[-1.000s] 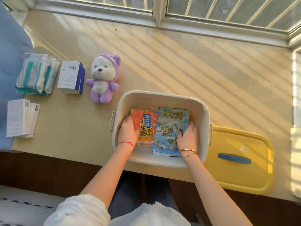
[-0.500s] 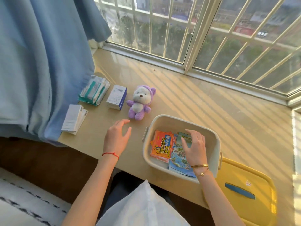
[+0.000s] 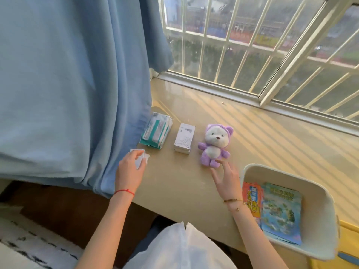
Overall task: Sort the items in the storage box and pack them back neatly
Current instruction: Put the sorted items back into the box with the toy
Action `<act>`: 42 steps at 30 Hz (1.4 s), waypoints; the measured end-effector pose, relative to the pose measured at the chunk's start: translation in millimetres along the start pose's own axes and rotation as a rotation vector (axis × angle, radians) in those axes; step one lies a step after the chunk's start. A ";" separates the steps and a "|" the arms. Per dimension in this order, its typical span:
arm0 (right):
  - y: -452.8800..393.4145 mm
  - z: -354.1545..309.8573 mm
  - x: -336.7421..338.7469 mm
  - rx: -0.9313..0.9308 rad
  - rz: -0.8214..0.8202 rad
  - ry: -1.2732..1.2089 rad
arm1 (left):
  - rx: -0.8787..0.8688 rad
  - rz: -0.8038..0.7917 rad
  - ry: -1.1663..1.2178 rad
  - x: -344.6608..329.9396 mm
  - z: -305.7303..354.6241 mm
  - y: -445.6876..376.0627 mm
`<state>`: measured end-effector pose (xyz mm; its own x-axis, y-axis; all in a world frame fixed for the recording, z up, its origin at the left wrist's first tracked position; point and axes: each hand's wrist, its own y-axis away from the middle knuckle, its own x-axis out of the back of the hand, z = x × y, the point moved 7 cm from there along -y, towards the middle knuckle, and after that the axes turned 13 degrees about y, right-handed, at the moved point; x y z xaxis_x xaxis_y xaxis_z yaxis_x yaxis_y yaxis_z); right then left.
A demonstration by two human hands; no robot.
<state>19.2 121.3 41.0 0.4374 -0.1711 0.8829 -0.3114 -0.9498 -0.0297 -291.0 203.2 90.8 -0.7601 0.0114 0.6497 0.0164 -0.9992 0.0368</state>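
A cream storage box stands at the right on the beige sill. An orange packet and a blue illustrated booklet lie flat inside it. My left hand rests at the sill's left edge, fingers closed around the white folded leaflets. My right hand is open, fingers spread, its tips just below the feet of a purple and white plush bear. A white carton and a green and white tissue pack lie left of the bear.
A blue curtain hangs over the left side and touches the tissue pack. The yellow lid lies right of the box. Behind the sill runs a barred window.
Both hands have left the box. My left hand went left to the white leaflets and closed on them. My right hand moved out toward the plush bear. The view turned left.
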 end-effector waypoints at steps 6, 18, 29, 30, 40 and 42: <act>-39.6 -36.4 -68.4 -0.187 -0.064 -0.032 | -0.036 -0.180 0.018 -6.8 -35.2 -68.1; -146.1 -10.6 -183.6 -0.422 -0.237 -0.025 | 0.009 -0.372 0.171 -148.6 -73.2 -144.6; -163.7 20.0 -235.3 -0.484 -0.231 -0.070 | 0.062 -0.386 0.117 -228.8 -102.6 -160.5; -161.2 21.3 -229.5 -0.488 -0.182 -0.071 | 0.074 -0.387 0.106 -234.2 -104.5 -161.4; -140.3 38.2 -203.1 -0.547 0.006 -0.194 | 0.233 -0.382 0.040 -282.1 -121.0 -168.2; -136.5 38.9 -202.8 -0.563 0.003 -0.212 | 0.219 -0.354 0.072 -281.5 -119.9 -166.9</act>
<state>5.8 275.5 -152.2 0.5767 -0.2770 0.7685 -0.6864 -0.6744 0.2720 -157.7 362.1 -189.3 -0.7871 0.3421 0.5132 -0.1226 -0.9022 0.4134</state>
